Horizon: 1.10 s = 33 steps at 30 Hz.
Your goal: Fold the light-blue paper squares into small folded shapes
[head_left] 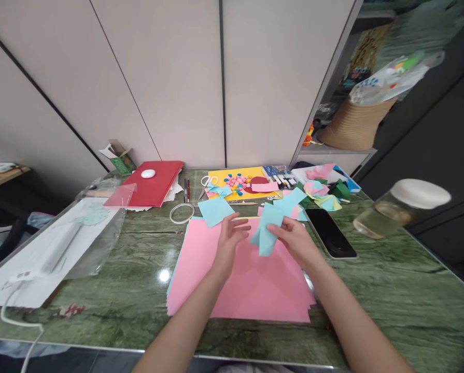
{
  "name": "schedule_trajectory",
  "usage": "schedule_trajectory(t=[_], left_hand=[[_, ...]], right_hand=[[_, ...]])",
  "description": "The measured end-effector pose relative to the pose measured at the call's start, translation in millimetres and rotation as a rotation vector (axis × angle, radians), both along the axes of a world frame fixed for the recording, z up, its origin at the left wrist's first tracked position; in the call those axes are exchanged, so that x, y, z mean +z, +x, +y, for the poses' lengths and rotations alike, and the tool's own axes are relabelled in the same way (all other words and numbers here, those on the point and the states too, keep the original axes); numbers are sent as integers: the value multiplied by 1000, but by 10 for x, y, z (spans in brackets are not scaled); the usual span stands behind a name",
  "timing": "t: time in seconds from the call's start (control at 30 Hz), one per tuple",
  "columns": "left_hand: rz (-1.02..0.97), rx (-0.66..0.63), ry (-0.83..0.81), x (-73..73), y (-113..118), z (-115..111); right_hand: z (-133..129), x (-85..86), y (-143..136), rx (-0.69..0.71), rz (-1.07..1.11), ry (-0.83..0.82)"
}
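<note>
Over a stack of pink paper sheets (255,290), my right hand (294,238) pinches a folded piece of light blue paper (269,228) between thumb and fingers. The paper hangs upright, with a flap standing out on its left side. My left hand (230,238) is to the left of it, fingers apart and holding nothing. A flat light blue paper square (215,211) lies just beyond my left hand, by the stack's far edge. Another light blue piece (291,201) lies behind the folded one.
A black phone (330,233) and a lidded jar (398,207) stand to the right. Folded paper pieces (321,189) lie at the back right. Further back are a yellow sheet with pompoms (237,182), white scissors (209,181), a tape roll (181,213) and a red folder (154,181).
</note>
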<state>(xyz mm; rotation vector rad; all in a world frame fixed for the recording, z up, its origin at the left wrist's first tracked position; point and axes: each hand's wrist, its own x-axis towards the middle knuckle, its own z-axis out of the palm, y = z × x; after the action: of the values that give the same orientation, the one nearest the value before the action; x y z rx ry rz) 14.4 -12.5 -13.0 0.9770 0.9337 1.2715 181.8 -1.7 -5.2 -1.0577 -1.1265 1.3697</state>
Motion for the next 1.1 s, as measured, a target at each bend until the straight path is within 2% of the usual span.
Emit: schedule_trajectory(t=[0.1, 0.17, 0.27, 0.5, 0.73, 0.9, 1.1], left_hand=[[130, -8, 195, 100, -17, -35], [290, 3, 324, 147, -18, -64], [468, -29, 433, 162, -18, -79], [488, -136, 354, 151, -1, -64], [499, -63, 312, 177, 3, -67], [506, -90, 289, 182, 5, -85], [478, -98, 305, 162, 7, -96]], right_hand=[[-19, 27, -6, 46, -107, 6], [-37, 37, -29, 66, -143, 18], [-58, 47, -54, 97, -182, 46], [-78, 89, -74, 63, -298, 90], [-122, 131, -103, 3, -155, 140], [-136, 140, -104, -107, -130, 130], [-151, 138, -111, -136, -131, 118]])
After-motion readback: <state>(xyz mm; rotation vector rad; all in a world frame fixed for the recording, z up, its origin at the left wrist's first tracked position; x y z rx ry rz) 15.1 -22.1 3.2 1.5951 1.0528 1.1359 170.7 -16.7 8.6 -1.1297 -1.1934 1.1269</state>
